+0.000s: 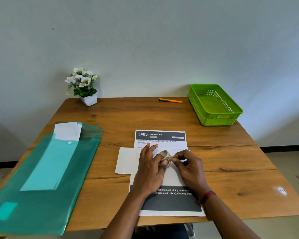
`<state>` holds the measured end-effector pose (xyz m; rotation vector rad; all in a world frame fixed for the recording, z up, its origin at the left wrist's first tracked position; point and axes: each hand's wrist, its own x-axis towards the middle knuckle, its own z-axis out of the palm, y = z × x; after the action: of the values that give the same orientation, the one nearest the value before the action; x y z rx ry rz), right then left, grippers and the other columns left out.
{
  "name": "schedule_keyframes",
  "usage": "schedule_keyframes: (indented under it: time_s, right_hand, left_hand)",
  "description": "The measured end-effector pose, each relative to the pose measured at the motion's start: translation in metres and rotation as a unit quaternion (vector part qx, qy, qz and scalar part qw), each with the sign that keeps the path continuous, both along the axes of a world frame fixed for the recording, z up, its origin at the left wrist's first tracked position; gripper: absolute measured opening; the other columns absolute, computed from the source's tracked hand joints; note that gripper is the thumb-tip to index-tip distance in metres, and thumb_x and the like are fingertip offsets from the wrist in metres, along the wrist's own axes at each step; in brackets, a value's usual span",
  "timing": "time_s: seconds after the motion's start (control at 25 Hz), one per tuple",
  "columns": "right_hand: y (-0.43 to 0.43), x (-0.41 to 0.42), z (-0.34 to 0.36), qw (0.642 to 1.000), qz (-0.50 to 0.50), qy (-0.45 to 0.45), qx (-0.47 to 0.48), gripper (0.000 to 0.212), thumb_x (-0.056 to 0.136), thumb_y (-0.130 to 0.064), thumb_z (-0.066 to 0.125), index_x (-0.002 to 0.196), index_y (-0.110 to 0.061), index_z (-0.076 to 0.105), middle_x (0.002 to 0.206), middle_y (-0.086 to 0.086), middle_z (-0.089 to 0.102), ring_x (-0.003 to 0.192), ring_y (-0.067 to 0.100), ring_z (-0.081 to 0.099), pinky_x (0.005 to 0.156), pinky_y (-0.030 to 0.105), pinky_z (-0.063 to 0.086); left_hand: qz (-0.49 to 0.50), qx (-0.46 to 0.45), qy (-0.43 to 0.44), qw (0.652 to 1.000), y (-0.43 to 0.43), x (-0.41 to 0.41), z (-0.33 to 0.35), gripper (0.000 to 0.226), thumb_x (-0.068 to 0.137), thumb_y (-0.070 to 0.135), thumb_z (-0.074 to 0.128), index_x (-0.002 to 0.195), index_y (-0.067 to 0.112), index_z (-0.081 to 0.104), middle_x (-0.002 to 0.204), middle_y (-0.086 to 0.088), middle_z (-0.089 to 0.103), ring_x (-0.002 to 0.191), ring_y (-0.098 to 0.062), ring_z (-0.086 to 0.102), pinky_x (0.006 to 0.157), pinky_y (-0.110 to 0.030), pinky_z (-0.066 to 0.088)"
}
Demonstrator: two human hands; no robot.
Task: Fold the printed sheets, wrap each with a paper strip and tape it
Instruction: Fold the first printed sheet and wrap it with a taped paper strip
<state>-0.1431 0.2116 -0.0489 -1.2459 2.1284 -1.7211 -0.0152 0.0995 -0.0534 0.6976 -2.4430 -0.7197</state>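
A green folder (41, 178) holding paper lies at the frame's left on the desk (231, 161), a potted flower (84, 83) behind it. At centre, above the printed sheet (162, 142) and a paper strip (127, 160) crossing it, the left hand (150, 168) and right hand (190, 167) each have a grip clamped on a tape roll (166, 154). A pen (171, 100) and green basket (231, 116) sit at upper right.

Green basket (214, 116); orange pen (171, 100); teal folder (41, 187); black-banded white sheet (162, 137).
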Motion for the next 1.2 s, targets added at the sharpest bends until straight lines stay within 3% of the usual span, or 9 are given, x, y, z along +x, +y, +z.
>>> schedule_keyframes:
  time_s: [0.48, 0.72, 1.0, 1.12, 1.2]
  right_hand:
    - [0.001, -0.001, 0.001, 1.000, 0.013, -0.018, -0.018, 0.018, 0.082, -0.001, 0.076, 0.079, -0.016, 0.067, 0.079, -0.010, 0.069, 0.074, 0.008, 0.064, 0.059, 0.022, 0.049]
    - [0.002, 0.001, 0.002, 0.999, 0.021, -0.045, -0.023, 0.017, 0.082, 0.002, 0.074, 0.080, -0.013, 0.067, 0.078, -0.002, 0.069, 0.074, 0.013, 0.065, 0.062, 0.027, 0.050]
    - [0.004, -0.005, 0.000, 0.989, 0.021, -0.133, -0.055, 0.018, 0.087, -0.003, 0.072, 0.081, -0.019, 0.070, 0.080, 0.003, 0.071, 0.073, 0.014, 0.064, 0.062, 0.030, 0.051]
    - [0.004, -0.008, -0.004, 0.988, 0.018, -0.145, -0.053, 0.016, 0.086, -0.007, 0.074, 0.082, -0.023, 0.071, 0.081, 0.005, 0.073, 0.073, 0.020, 0.066, 0.062, 0.037, 0.053]
    - [0.003, -0.010, -0.007, 0.985, 0.010, -0.165, -0.051, 0.016, 0.085, -0.009, 0.075, 0.083, -0.024, 0.073, 0.082, 0.005, 0.075, 0.074, 0.018, 0.068, 0.063, 0.034, 0.055]
  left_hand:
    - [0.009, -0.010, 0.004, 1.000, 0.001, 0.000, 0.000, 0.028, 0.103, 0.027, 0.041, 0.113, 0.013, 0.063, 0.151, -0.004, 0.039, 0.146, -0.019, 0.016, 0.119, -0.041, 0.026]
    - [0.009, -0.003, 0.008, 1.000, 0.001, 0.001, 0.003, 0.025, 0.103, 0.021, 0.043, 0.115, 0.010, 0.062, 0.150, -0.004, 0.039, 0.145, -0.019, 0.018, 0.120, -0.038, 0.025]
    - [0.014, 0.012, 0.021, 1.000, 0.002, 0.002, 0.005, 0.023, 0.103, 0.018, 0.045, 0.116, 0.009, 0.061, 0.148, -0.003, 0.040, 0.143, -0.017, 0.020, 0.117, -0.031, 0.027]
    - [0.017, 0.007, 0.020, 1.000, 0.001, 0.001, 0.004, 0.022, 0.102, 0.018, 0.046, 0.115, 0.008, 0.062, 0.147, -0.005, 0.042, 0.142, -0.019, 0.022, 0.117, -0.037, 0.029]
    - [0.021, 0.012, 0.021, 0.999, 0.000, 0.001, 0.004, 0.020, 0.100, 0.017, 0.049, 0.110, 0.006, 0.063, 0.145, -0.006, 0.043, 0.141, -0.020, 0.023, 0.116, -0.042, 0.031]
